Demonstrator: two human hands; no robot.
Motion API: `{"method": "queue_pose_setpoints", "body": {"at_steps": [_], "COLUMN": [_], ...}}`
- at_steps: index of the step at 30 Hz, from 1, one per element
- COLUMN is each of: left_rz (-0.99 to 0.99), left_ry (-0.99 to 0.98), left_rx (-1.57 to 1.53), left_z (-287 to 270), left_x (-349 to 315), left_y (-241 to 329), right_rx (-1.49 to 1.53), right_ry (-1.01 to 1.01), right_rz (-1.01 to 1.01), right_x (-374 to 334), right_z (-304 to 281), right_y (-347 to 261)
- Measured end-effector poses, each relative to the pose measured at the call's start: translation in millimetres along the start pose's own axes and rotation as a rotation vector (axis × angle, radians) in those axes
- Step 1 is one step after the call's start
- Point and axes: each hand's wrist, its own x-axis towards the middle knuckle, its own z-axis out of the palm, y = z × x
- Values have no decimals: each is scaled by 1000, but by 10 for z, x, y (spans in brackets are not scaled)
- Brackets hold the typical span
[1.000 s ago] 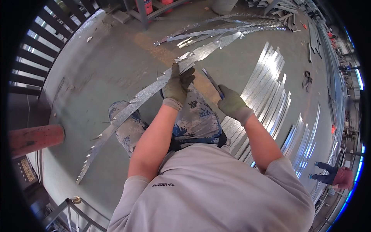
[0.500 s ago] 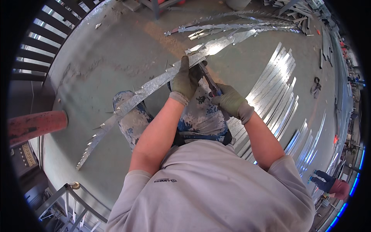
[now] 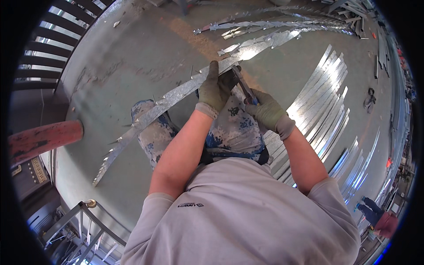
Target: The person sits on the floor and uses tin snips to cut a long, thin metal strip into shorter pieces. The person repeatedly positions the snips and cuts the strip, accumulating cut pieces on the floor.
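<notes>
A long shiny sheet-metal strip point(image 3: 164, 102) with bent, pointed tabs along its edge runs slantwise across my knees, from lower left up toward the upper middle. My left hand point(image 3: 213, 90), in an olive work glove, is closed around it, thumb lying along its top face. My right hand point(image 3: 268, 111), gloved too, grips the handles of a dark pliers-like hand tool point(image 3: 245, 87) with blue and red on its grips. The tool's jaws are at the strip's near edge, just right of my left hand. Whether they bite the metal I cannot tell.
Many flat metal strips point(image 3: 316, 95) lie side by side on the floor at right. More tabbed strips point(image 3: 265, 24) stretch across the far side. A red cylinder point(image 3: 46, 139) and a metal-framed cart point(image 3: 88, 221) stand at left. Another person point(image 3: 380, 216) is at far right.
The whole view has shifted slightly, moving the floor items a little to the right. Both hands keep their holds on the strip and the tool, with hardly any other movement.
</notes>
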Motion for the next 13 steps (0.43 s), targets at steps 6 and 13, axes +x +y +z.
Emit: {"method": "queue_pose_setpoints", "body": {"at_steps": [6,13], "left_rz": [-2,3], "left_ry": [-4,3], "left_rx": [9,14], "left_z": [76,106], "left_x": [-36,-51], "left_y": [18,35], "right_rx": [5,-91], "right_ry": [8,28], "right_rz": [-54,-47], "right_x": [63,97], "right_z": [-19,-44], "right_y": [137,116]}}
